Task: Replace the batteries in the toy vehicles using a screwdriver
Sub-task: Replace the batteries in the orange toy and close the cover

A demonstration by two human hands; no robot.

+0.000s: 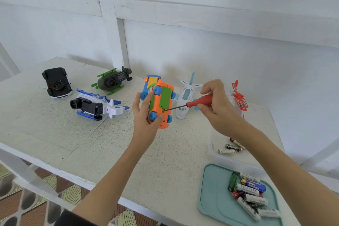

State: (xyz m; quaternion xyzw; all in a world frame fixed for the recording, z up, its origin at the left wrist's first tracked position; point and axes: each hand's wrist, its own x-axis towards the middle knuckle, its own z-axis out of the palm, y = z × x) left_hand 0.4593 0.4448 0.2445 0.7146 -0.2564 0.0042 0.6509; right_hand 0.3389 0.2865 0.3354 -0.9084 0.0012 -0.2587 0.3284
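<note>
Left hand (145, 113) cradling an orange toy car (161, 105) from the side, underside up, fingers mostly straight along its flank and thumb pressed near a blue wheel; lifted off the white surface (102, 139). Right hand (215, 105) pinched around the red handle of a screwdriver (190, 103), fingers curled on it, the dark shaft angled down-left with its tip set at a screw just below the green battery cover (166, 97). Whether the tip is seated in the screw head: too small to tell.

Behind the car, a second toy (151, 81) in blue, orange and yellow, partly hidden. Just right of it a white toy airplane (186, 97) lying on the surface, and further right a red toy (239, 97) largely behind the right hand. To the left, three more upturned: a black car (56, 82), a green helicopter (111, 80), a blue-and-white helicopter (95, 105).

Near right, a clear container (213, 152) holding three batteries (232, 147), and beside it a teal lid (211, 198) bearing a loose pile of batteries (251, 194).
</note>
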